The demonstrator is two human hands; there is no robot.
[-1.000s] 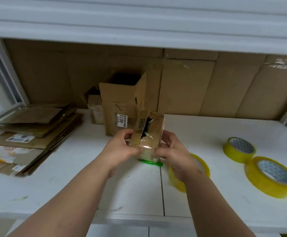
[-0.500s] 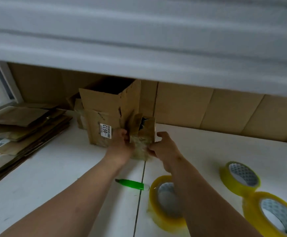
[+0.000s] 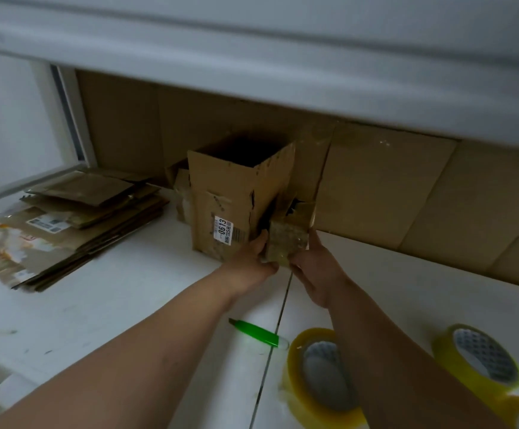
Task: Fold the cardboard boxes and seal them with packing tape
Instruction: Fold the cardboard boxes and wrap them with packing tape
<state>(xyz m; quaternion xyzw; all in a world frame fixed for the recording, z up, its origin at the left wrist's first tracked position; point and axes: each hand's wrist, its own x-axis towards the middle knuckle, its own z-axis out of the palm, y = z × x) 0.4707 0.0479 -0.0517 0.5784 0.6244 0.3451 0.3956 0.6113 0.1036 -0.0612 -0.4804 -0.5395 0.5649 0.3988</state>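
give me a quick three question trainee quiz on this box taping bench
1. True or false: both hands grip the small taped cardboard box.
2. What lies nearest the green plastic cutter? A) the flattened brown cardboard stack B) the yellow-edged roll of clear packing tape C) the tall open cardboard box with the 0613 label
3. Fill in: the small box is held right beside the tall open box, on its ____ side in the picture.

Key
1. True: left hand and right hand hold it from either side.
2. B
3. right
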